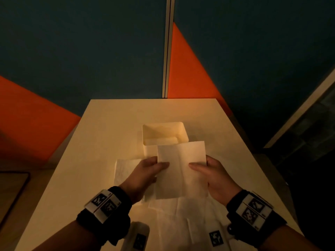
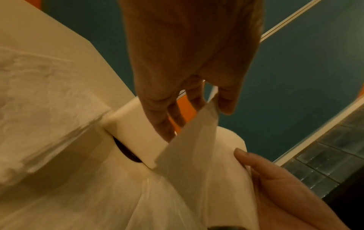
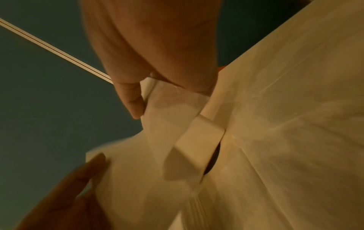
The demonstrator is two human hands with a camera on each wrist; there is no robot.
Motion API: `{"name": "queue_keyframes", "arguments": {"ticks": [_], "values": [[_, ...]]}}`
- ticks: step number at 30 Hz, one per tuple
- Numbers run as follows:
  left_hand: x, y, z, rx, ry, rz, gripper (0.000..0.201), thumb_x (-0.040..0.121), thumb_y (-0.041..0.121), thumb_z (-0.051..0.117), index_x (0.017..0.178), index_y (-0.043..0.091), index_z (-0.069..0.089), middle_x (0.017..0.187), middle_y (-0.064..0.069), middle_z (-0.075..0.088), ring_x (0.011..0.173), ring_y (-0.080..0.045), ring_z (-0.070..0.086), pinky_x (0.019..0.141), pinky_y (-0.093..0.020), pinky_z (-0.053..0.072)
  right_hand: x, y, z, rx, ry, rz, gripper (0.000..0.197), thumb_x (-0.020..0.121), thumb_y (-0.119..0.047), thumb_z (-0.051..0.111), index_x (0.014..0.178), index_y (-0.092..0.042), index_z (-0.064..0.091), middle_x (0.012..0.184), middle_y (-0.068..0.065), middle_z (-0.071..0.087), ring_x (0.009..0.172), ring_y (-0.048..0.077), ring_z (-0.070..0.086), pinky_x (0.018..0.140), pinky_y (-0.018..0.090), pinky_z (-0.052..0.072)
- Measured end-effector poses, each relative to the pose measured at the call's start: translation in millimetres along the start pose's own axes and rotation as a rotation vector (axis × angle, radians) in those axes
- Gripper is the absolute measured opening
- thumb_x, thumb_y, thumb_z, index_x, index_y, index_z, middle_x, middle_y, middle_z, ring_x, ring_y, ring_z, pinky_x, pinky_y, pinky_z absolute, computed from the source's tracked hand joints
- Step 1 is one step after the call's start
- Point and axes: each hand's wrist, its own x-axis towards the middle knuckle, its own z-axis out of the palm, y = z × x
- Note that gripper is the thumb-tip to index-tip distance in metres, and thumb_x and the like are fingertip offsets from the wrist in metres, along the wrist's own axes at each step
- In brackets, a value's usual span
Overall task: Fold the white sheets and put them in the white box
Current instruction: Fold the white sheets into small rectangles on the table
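A white sheet [image 1: 181, 169] is held up in the centre of the head view, flat and upright, with a faint vertical crease down its middle. Behind it, toward the upper centre, stands the open white box [image 1: 164, 133], rectangular with rounded corners. More white sheets [image 1: 177, 218] lie spread flat at lower centre, and another sheet [image 1: 125, 171] lies left of centre.

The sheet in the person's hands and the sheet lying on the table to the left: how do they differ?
The held sheet is lifted off the table, pinched by the left hand and right hand; the left sheet lies flat, untouched. The held sheet looks smooth with fold lines; the left sheet looks crinkled. Both are white and outside the white box.
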Motion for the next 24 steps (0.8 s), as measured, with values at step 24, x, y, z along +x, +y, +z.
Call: {"name": "queue_keyframes", "arguments": {"ticks": [24], "values": [[2.0, -20.2, -40.3, 0.064, 0.218, -0.052, 0.028, 0.083, -0.010, 0.056, 0.094, 0.013, 0.070, 0.111, -0.010, 0.062, 0.104, -0.033, 0.058, 0.084, -0.044, 0.054, 6.1, 14.5, -23.2, -0.298, -0.015, 0.185, 0.006, 0.086, -0.004, 0.060, 0.084, -0.010, 0.059, 0.085, 0.014, 0.068, 0.073, 0.025, 0.066, 0.059, 0.029, 0.049]]}}
